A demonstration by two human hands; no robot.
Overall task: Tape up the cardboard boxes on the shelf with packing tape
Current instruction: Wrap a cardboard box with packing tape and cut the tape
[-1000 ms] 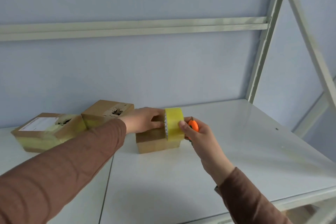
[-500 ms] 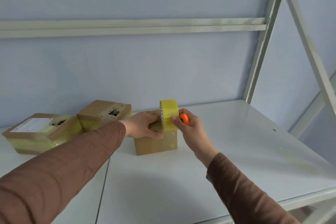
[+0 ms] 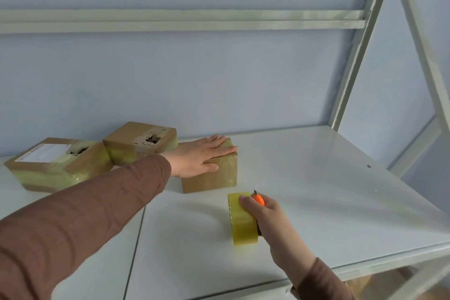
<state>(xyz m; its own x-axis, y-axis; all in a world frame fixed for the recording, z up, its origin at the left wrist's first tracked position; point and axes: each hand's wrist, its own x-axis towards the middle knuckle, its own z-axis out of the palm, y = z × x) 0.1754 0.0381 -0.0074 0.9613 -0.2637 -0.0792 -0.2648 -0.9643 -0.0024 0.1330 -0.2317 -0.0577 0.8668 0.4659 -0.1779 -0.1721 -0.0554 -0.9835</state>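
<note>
Farthest left of the small box, a flat cardboard box point(image 3: 58, 164) with a white label and a torn patch on top lies on the white shelf point(image 3: 316, 190), its sides banded in yellowish tape. Between it and the small box sits a squarer box point(image 3: 141, 142), also torn on top and taped around its lower half, touching the flat one at a corner. The left hand point(image 3: 202, 153), in a brown sleeve, lies flat with fingers spread on top of the small box point(image 3: 211, 175), thumb down its near face. In front of the small box and a little to its right, the right hand point(image 3: 265, 214) grips a roll of yellow packing tape point(image 3: 242, 218) standing on edge on the shelf, together with an orange-handled cutter point(image 3: 258, 199) whose blade points toward the box.
</note>
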